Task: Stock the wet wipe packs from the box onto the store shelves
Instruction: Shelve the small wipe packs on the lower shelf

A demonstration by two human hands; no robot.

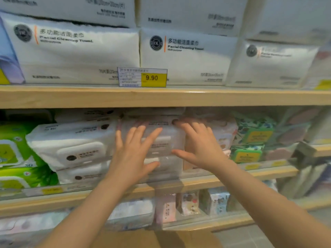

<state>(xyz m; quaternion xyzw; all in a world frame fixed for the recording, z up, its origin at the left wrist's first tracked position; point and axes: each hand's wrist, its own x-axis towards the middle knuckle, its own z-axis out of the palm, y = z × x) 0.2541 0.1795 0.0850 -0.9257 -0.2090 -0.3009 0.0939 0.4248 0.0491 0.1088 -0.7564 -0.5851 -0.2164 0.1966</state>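
Before us run wooden store shelves [161, 98]. On the middle shelf [223, 178] our left hand [131, 154] and right hand [198, 142] press flat, fingers spread in an open grip, against a white wet wipe pack [166, 142] topping its stack. Similar white packs [71, 145] sit just left, green packs [250, 138] right. Facial towel packs [75, 51] and a price tag [142, 76] fill the shelf above.

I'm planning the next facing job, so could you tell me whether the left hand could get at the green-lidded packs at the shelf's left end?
Probably yes: the left hand lies open on the white pack, and nothing blocks the green packs.
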